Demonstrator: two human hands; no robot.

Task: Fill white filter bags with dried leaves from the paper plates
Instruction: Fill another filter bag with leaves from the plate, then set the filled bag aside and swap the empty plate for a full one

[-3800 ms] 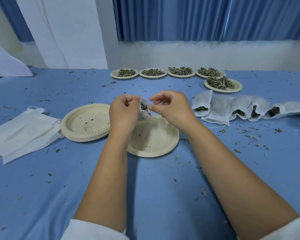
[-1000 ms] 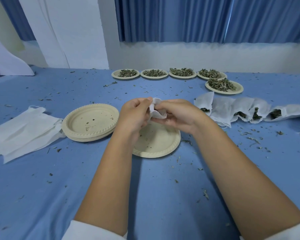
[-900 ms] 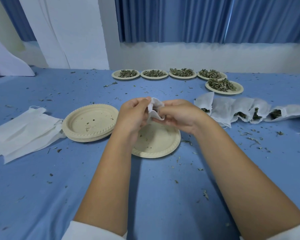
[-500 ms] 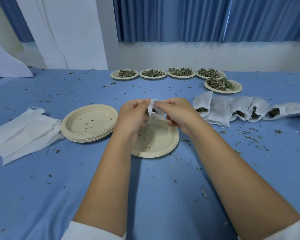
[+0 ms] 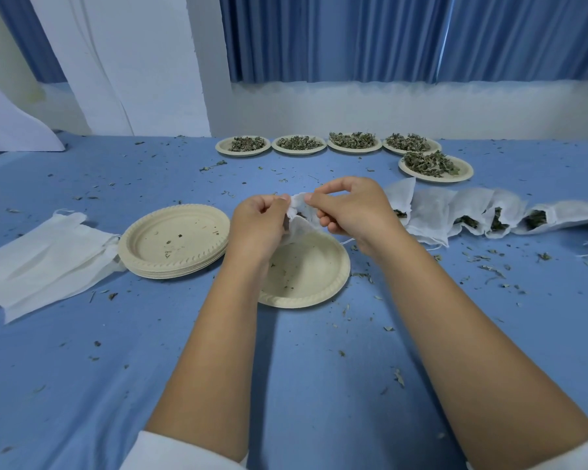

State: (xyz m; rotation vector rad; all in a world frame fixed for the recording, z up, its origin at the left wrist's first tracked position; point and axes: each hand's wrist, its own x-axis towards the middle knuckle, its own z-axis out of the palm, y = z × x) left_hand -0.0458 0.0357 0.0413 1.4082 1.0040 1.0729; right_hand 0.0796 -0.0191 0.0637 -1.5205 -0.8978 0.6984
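Head view: left hand (image 5: 257, 228) and right hand (image 5: 348, 212) each pinch the mouth of one filter bag (image 5: 299, 220), leaves inside, above an emptied plate (image 5: 319, 283). Judged step: closing; next, draw the string.

Count: five leaf plates (image 5: 435, 166), five filled bags (image 5: 472, 215), one empty-plate stack (image 5: 174, 240), empty-bag pile (image 5: 41, 256), uncountable.

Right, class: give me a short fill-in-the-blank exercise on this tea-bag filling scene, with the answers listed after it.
1. Both hands hold one white filter bag above an almost ____ paper plate.
2. At the far side of the table, ____ plates of dried leaves stand.
3. The pile of unfilled bags lies to the person's ____.
4. The cloth on the table is ____.

Answers: empty; five; left; blue
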